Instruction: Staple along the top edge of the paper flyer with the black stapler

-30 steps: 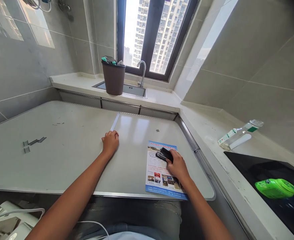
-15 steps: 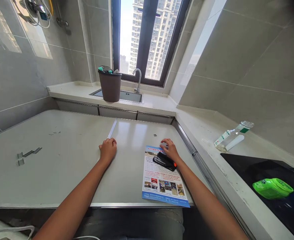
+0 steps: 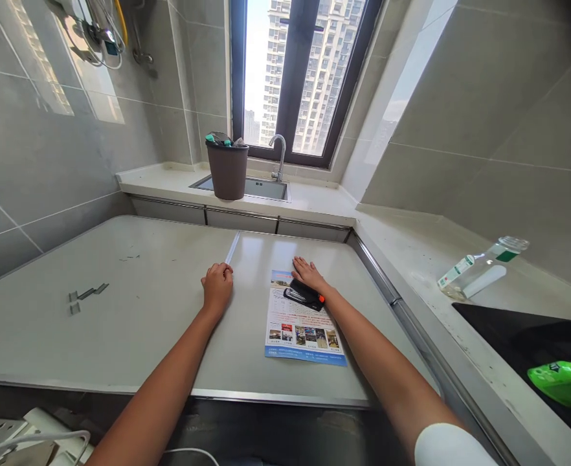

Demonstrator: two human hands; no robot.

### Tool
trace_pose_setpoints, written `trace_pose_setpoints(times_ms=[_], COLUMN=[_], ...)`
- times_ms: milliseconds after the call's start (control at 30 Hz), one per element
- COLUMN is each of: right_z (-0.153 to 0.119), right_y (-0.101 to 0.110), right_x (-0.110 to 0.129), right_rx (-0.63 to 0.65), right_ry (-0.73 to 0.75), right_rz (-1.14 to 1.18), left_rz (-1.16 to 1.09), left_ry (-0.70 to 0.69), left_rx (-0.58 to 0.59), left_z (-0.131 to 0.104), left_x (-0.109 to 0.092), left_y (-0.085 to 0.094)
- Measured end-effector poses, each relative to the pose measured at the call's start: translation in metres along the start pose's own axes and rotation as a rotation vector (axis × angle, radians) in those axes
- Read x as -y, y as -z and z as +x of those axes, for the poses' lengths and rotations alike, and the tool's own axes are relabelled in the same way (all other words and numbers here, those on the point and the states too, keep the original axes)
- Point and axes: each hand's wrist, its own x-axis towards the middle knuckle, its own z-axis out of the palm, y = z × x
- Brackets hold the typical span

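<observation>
I note from afar: black stapler [image 3: 303, 296] lies on the leaflet's [image 3: 305, 318] upper half. Right hand [image 3: 309, 274] by leaflet's top-right corner, fingers outstretched. Left hand [image 3: 217, 286] on counter [image 3: 144, 343], left of leaflet, fingers curled; whether gripping, I can't tell.

Can see a printed flyer [image 3: 305, 323] lying flat on the surface [image 3: 96, 349], a little in from its front edge, toward the front right corner; bears red lines of text, a row of small photos and a blue lower band. Across its upper half, can see a black stapler [image 3: 302, 295] resting askew, with an orange-red end toward the surface's right edge.
</observation>
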Motion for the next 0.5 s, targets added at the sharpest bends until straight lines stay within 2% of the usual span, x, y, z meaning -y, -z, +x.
trace_pose_setpoints(times_ms=[100,167,267,367,500], right_z=[0.035,0.057,0.079,0.084,0.075], right_y=[-0.012,-0.020,-0.028,-0.033,-0.036], right_x=[0.055,0.091,0.129,0.140,0.126], right_rx=[0.016,0.020,0.017,-0.003,-0.034], right_ry=[0.073,0.119,0.159,0.174,0.155], right_rz=[0.035,0.062,0.101,0.127,0.132], left_rz=[0.000,-0.041,-0.131,-0.118,-0.054], left_ry=[0.038,0.118,0.236,0.221,0.208], left_rx=[-0.094,-0.111,-0.114,-0.073,-0.047], left_z=[0.011,0.019,0.028,0.030,0.029], left_x=[0.018,0.032,0.047,0.050,0.047], left_y=[0.010,0.013,0.014,0.010,0.006])
